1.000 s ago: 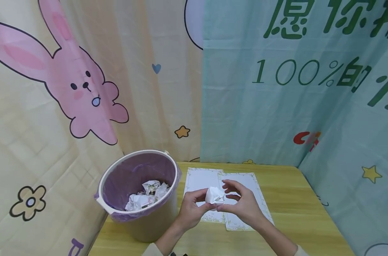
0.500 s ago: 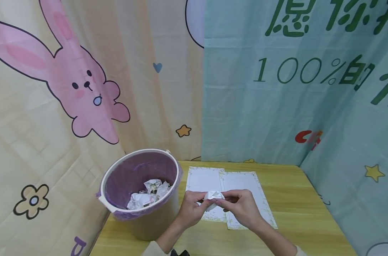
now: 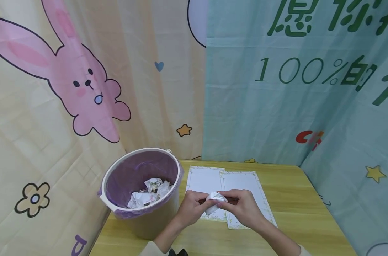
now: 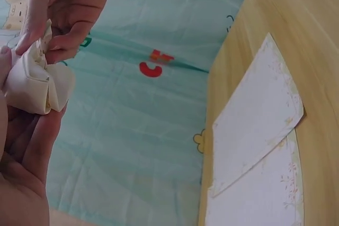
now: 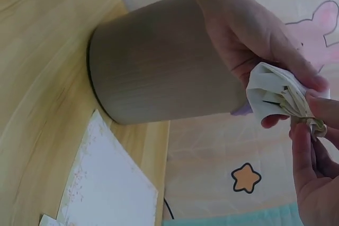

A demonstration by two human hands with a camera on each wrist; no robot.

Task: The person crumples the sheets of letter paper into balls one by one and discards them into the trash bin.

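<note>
A crumpled ball of white paper (image 3: 215, 197) is held up in front of the person, above the table. My left hand (image 3: 192, 209) grips its left side, thumb in front and fingers behind. From the other side my right hand (image 3: 244, 209) pinches the ball's edge between thumb and fingers. Folded layers of the paper (image 5: 275, 91) show in the right wrist view, along with a printed border. Two flat white sheets (image 3: 206, 177) with floral borders lie on the table below, overlapping at one edge and partly hidden by the hands.
Left of the hands stands a beige bin (image 3: 155, 222) with a purple liner (image 3: 121, 181). Several crumpled papers (image 3: 142, 199) lie inside it. The wooden table (image 3: 296, 199) ends against printed curtains (image 3: 245, 117) at the back and sides.
The right hand's fingers, spread beside the ball a second ago, have closed in and now pinch it. The ball has been turned and pressed. The left hand keeps its grip.
</note>
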